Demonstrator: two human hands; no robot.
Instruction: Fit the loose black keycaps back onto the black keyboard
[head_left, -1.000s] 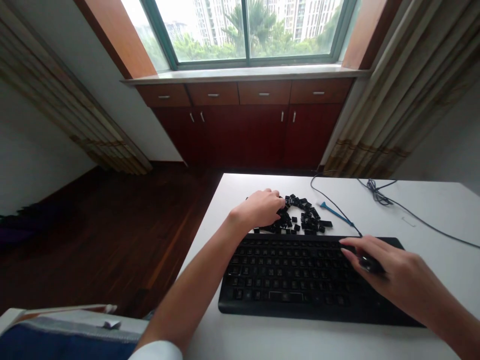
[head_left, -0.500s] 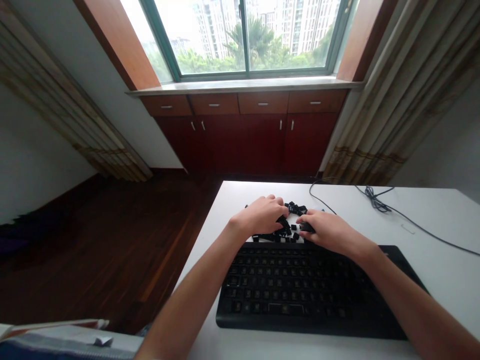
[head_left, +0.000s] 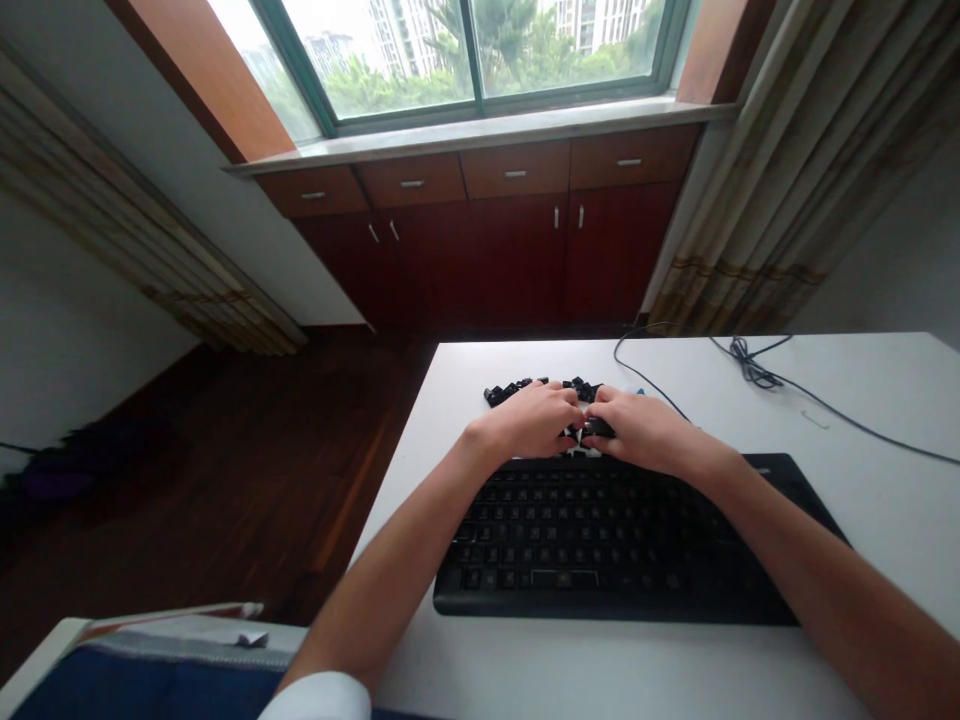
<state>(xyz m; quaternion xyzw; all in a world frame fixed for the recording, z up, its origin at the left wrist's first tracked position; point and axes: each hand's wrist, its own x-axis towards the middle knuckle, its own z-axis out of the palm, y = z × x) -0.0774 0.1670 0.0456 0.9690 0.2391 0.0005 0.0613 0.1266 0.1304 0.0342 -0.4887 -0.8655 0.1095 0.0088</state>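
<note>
We have our two hands close together just above the far long edge of the black keyboard [head_left: 592, 540]. Its long axis runs left to right across the white table [head_left: 885, 560], and it sits nearer the table's near edge than its far edge, toward the left side. Between the keyboard and the far edge lie the loose keycaps [head_left: 510, 393], a low black scatter partly hidden under our palms.

Our right hand [head_left: 649, 432] is closed on a small dark keycap [head_left: 598, 427], pinching it at the fingertips. The cap is too small and too covered for us to say which way it points. Our left hand [head_left: 529, 420] curls down over the caps, its fingers almost meeting the right hand's, and we cannot tell whether it grips anything.

As for how far along things are, the keyboard's rows look largely filled with keys, though we cannot pick out any bare spots from here. The loose caps form a modest group that has not been cleared. Beyond them, a dark cable [head_left: 750, 375] loops near the far edge, and a blue plastic piece [head_left: 640, 392] barely shows past our right hand.
</note>
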